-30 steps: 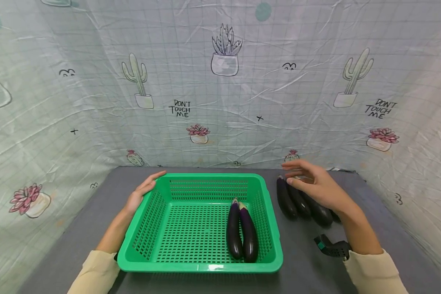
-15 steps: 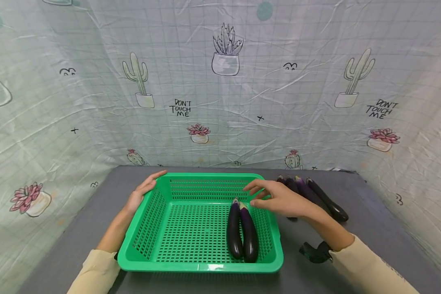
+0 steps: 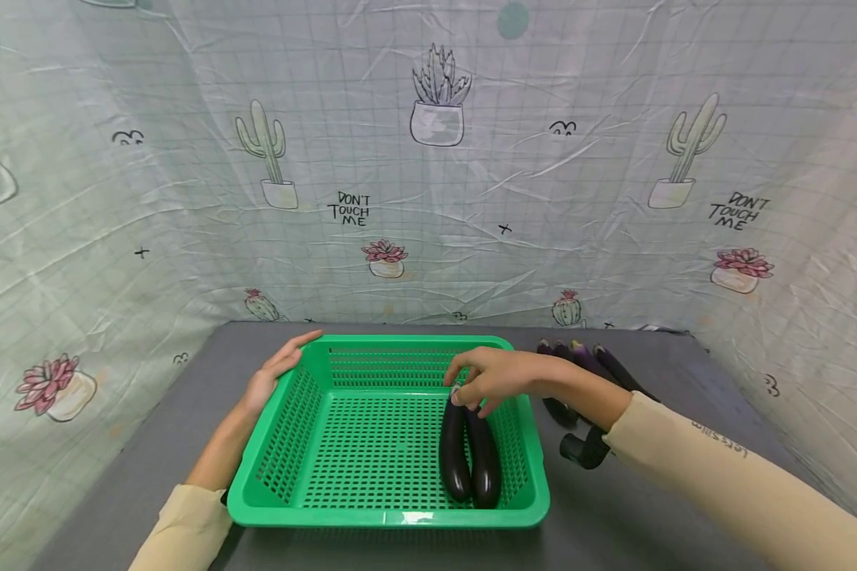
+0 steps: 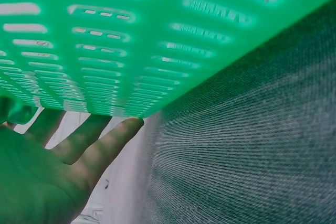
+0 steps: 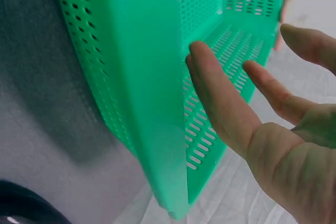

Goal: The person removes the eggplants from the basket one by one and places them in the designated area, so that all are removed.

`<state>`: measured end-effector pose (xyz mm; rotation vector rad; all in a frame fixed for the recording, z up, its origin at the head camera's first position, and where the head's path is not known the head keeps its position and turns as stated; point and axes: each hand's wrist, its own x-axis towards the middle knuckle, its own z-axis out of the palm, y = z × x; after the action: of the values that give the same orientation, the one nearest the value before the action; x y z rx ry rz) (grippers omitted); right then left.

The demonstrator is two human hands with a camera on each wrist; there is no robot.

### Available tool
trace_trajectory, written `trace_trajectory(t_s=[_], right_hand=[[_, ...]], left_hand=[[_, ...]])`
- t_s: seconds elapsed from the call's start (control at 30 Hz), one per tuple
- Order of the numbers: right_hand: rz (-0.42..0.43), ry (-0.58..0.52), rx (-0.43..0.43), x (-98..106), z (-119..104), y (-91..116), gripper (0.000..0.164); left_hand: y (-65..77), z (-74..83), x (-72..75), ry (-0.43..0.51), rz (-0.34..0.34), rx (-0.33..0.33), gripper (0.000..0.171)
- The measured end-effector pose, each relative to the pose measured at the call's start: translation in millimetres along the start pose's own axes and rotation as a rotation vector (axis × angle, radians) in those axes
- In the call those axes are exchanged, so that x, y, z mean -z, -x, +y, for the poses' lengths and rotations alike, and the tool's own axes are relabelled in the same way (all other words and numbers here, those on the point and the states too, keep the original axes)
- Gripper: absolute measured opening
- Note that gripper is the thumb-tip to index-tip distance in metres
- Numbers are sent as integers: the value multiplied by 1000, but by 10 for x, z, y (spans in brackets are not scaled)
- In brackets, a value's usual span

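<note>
A green plastic basket with slotted walls stands on the grey table. Two dark purple eggplants lie side by side in its right part, a left eggplant and a right eggplant. My left hand rests along the basket's left rim; in the left wrist view its straight fingers lie against the slotted wall. Over the right rim reaches my right hand, its thumb and fingertips right at the eggplants' stem ends. The right wrist view has its fingers spread apart.
Several more eggplants lie on the table right of the basket, partly hidden behind my right forearm. A black wrist device hangs below that wrist. A cloth printed with cacti encloses the table at the back and sides.
My right hand has moved left from above the loose eggplants, over the basket's right rim, to the stem ends of the two inside. My left hand and the basket have stayed in place.
</note>
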<state>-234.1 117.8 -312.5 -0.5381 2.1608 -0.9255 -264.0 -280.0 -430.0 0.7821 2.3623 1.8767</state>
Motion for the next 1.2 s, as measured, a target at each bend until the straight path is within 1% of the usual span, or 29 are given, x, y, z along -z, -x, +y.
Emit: trace_trajectory(t_s=[0.1, 0.2, 0.37, 0.5, 0.57, 0.63, 0.73, 0.83, 0.97, 1.03, 1.07, 1.2], right_hand=[[-29, 4, -73, 30, -70, -76, 39], [-60, -15, -136, 73, -142, -139, 40], [-100, -28, -204, 109, -217, -239, 39], [-120, -4, -238, 87, -221, -338, 40], [-132, -2, -257, 74, -210, -392, 49], [-144, -11, -277, 65, -199, -443, 57], [-165, -31, -304, 53, -186, -502, 62], [-181, -53, -318, 30, -180, -550, 62], [-201, -87, -322, -41, -190, -614, 71], [-216, -92, -317, -88, -200, -649, 69], [-222, -88, -313, -112, -206, -666, 66], [-229, -59, -294, -209, -207, -737, 39]], left_hand=[[7, 15, -8, 12, -5, 10, 52], [4, 22, -15, 12, 1, 9, 52], [-5, 9, -2, -9, 2, 10, 53], [-3, -9, 12, 10, -3, 4, 53], [1, -15, 13, 17, -4, -4, 53], [6, -17, 13, 37, -11, -11, 53], [5, -17, 5, 32, -11, -12, 53], [0, -13, -5, 30, -10, -17, 52], [2, -5, -9, 37, -10, -18, 52], [6, -3, -10, 36, -6, -11, 52], [7, -5, -10, 33, -3, -5, 53], [5, -13, -15, 1, 7, 7, 53]])
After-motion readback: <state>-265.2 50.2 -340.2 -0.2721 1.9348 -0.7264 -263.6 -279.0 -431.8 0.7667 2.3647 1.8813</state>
